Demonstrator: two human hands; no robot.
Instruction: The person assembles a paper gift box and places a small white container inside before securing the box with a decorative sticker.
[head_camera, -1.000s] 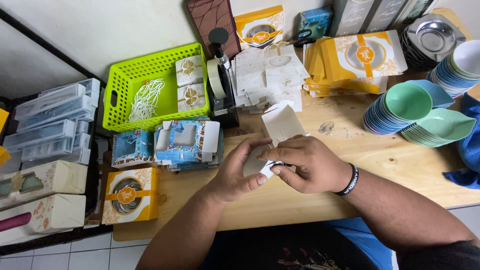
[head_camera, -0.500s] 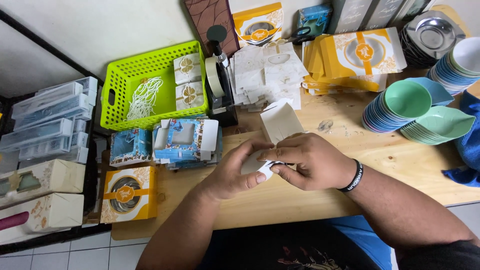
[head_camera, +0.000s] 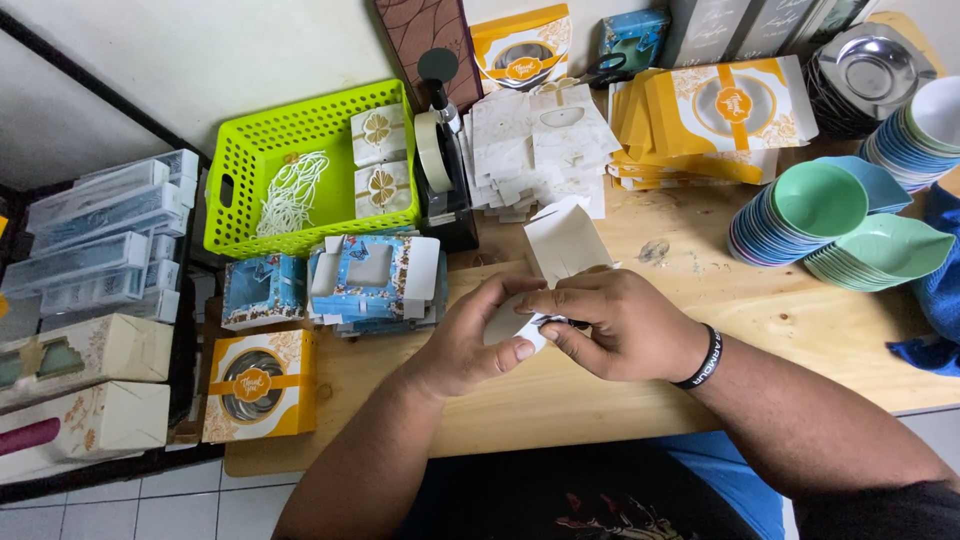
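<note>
Both my hands meet over the middle of the wooden table (head_camera: 760, 300). My left hand (head_camera: 480, 335) and my right hand (head_camera: 610, 320) together grip a small white cardboard box (head_camera: 565, 240), folding it; its open flap sticks up behind my fingers. The lower part of the box is hidden under my hands. A black wristband sits on my right wrist.
A lime green basket (head_camera: 300, 140) with small boxes and white strings, a black tape dispenser (head_camera: 445, 170), flat white box blanks (head_camera: 535, 140), yellow boxes (head_camera: 720, 110), blue boxes (head_camera: 370, 280), stacked green and blue bowls (head_camera: 820, 210), clear cases (head_camera: 90, 240) at left.
My hands stay on the white box and shift only slightly; the fingers keep working the lower fold.
</note>
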